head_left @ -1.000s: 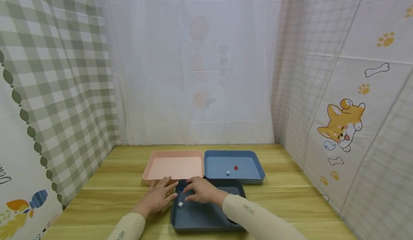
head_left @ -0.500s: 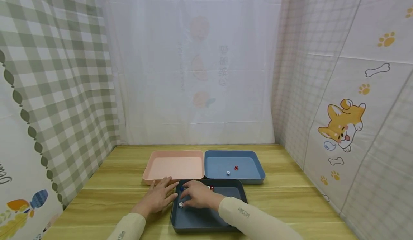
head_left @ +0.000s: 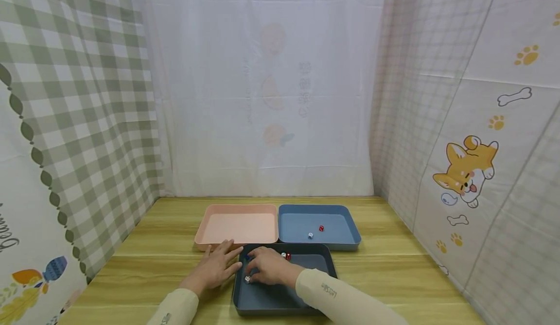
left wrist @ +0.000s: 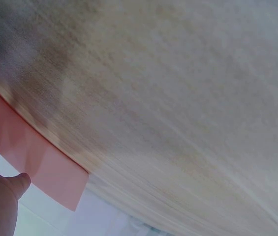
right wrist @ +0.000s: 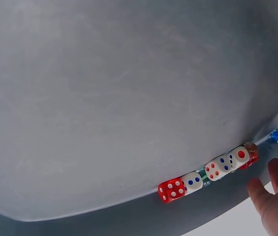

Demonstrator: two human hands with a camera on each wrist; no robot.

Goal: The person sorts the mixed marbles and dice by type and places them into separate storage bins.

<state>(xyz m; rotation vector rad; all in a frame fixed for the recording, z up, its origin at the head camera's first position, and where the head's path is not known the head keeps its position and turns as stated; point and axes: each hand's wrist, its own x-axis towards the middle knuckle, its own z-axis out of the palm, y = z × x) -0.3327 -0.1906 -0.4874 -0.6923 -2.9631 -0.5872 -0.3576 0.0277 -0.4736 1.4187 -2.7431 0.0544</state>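
In the head view my left hand point(head_left: 213, 269) lies with fingers spread between the pink tray point(head_left: 240, 218) and the left rim of the dark tray point(head_left: 280, 310). My right hand point(head_left: 270, 266) reaches down into the dark tray, its fingers bent. A white die point(head_left: 247, 279) sits right at its fingertips; whether they pinch it or only touch it is unclear. In the right wrist view a red die point(right wrist: 171, 190), several white dice point(right wrist: 218, 168) and small clear beads line the tray's wall. A blue bead point(right wrist: 276, 136) lies near the fingers.
A blue tray point(head_left: 337, 213) behind the dark one holds a white die point(head_left: 310, 235) and a red die point(head_left: 321, 228). All three trays stand close together on a wood-patterned table point(head_left: 402, 276). Cloth curtains point(head_left: 262, 96) hang behind and at both sides.
My right hand has moved slightly left and down to the white die, which has shifted a little. The red and white dice by the back wall have come into sight. My left hand stays still.
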